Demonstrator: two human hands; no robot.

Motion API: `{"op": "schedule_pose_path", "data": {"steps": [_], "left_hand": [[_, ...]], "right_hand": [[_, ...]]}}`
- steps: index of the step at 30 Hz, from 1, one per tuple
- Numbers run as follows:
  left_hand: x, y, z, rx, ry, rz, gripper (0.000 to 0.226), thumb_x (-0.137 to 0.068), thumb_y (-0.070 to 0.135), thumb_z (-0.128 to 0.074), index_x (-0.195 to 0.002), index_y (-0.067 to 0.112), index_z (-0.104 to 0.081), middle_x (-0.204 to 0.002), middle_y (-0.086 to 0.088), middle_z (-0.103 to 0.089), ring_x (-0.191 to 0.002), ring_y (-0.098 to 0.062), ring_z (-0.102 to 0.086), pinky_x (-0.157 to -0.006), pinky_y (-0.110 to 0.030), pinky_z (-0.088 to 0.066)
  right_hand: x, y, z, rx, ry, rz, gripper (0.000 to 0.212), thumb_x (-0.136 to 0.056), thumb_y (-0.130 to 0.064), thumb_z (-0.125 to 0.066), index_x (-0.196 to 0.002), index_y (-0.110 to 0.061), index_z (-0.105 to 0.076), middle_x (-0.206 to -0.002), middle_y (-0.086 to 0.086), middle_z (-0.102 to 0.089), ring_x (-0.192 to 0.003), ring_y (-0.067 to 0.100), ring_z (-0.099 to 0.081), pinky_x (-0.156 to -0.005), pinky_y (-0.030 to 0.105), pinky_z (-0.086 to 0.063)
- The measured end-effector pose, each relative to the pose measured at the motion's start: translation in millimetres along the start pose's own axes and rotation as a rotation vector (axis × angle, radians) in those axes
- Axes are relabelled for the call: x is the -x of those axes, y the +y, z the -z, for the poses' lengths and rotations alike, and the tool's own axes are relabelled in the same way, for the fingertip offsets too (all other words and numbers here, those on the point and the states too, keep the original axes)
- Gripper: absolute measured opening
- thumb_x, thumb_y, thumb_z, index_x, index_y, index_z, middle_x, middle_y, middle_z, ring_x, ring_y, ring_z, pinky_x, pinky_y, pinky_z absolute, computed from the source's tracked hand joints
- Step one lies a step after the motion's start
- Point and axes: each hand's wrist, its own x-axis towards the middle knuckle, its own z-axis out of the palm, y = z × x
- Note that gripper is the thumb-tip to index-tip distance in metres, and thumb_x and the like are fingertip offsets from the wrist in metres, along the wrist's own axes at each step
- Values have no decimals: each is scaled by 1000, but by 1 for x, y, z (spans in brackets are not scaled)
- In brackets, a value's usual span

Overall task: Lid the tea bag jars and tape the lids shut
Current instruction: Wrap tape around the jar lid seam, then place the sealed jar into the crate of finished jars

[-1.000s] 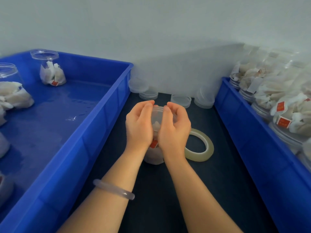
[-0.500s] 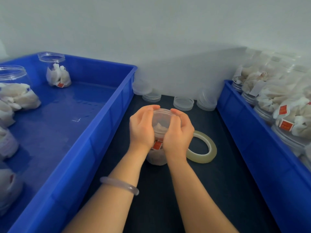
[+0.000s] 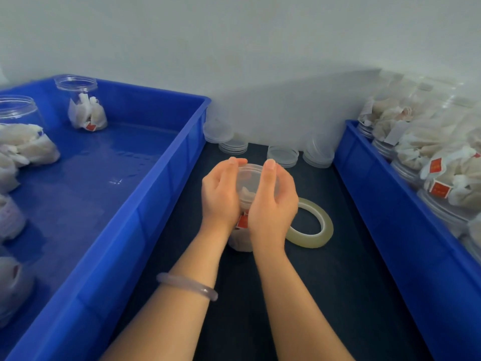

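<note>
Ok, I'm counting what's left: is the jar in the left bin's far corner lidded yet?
Not lidded: the jar shows a bare neck and open mouth above its tea bags.

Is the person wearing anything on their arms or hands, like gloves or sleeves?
No gloves or sleeves in view: both forearms are bare. The left hand and right hand show no rings. A smooth, translucent pale-lilac round bangle circles the left wrist.

Tabletop (image 3: 338, 295) lane is being walled in by the left blue crate (image 3: 145, 212) and right blue crate (image 3: 390, 217); far end is being blocked by loose lids (image 3: 283, 155) against the wall (image 3: 260, 61); centre is being taken up by the jar (image 3: 240, 243), tape roll (image 3: 312, 239) just beside it; near right strip is being left open.
</note>
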Motion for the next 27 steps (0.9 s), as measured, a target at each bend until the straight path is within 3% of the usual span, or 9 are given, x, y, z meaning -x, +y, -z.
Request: {"op": "schedule_pose_path", "data": {"steps": [3, 7, 10, 13, 15, 19, 23, 27], "left_hand": [[2, -1, -2, 0, 54, -22, 24, -97, 13, -44, -98, 11, -68, -85, 8, -67, -78, 5, -62, -64, -8, -45], [3, -2, 3, 26, -21, -21, 18, -97, 14, -49, -105, 11, -65, -95, 7, -66, -85, 5, -61, -73, -9, -46], [4, -1, 6, 29, -59, 48, 21, -96, 24, -51, -112, 16, -63, -105, 4, -66, -100, -7, -63, -84, -21, -49], [7, 2, 2, 11, -7, 90, 21, -94, 25, -48, -94, 21, -69, -88, 3, -70, -87, -14, -67, -75, -29, -54], [9, 9, 1, -20, 45, 108, 24, -94, 20, -47, -87, 24, -69, -82, 5, -70, -82, -12, -67, -71, -29, -54], [18, 30, -2, -34, 92, 164, 24, -92, 11, -46, -89, 17, -69, -88, 1, -70, -87, -17, -66, -82, -39, -55], [33, 67, -12, -21, 88, 58, 25, -89, 15, -47, -92, 16, -71, -89, 5, -71, -85, -10, -66, -74, -29, -54], [54, 130, -41, 68, 21, -53, 22, -86, 17, -48, -77, 18, -68, -77, 9, -69, -65, 0, -62, -56, -17, -44]], "right_hand": [[-4, 2, -4, -32, 54, 55, 40, -92, -40, -45, -98, -7, -66, -91, 2, -69, -85, 9, -63, -71, 17, -48], [-5, 6, 0, -12, -1, 30, 26, -95, -23, -51, -111, -7, -64, -104, 1, -67, -95, 3, -61, -77, 10, -46], [-4, 3, 0, -20, -34, -2, 28, -92, -28, -57, -115, -11, -62, -112, -2, -64, -105, -2, -57, -87, 12, -45], [-2, 2, -4, -42, 24, -22, 24, -91, -27, -54, -109, -15, -64, -101, -10, -66, -93, -2, -60, -79, 11, -46], [-1, -1, -6, -23, 65, -35, 24, -92, -18, -49, -110, -15, -65, -100, -11, -65, -92, 2, -60, -80, 17, -47], [6, -22, -1, 1, 65, -81, 30, -92, -9, -45, -115, -8, -65, -111, 4, -67, -105, 17, -60, -95, 38, -48], [11, -64, 21, 12, 75, 2, 36, -88, -20, -44, -116, -13, -66, -106, -5, -67, -103, 12, -61, -93, 33, -49], [9, -135, 62, -15, 62, 106, 28, -84, -27, -47, -100, -18, -69, -79, -13, -62, -84, 11, -62, -83, 38, -52]]}}
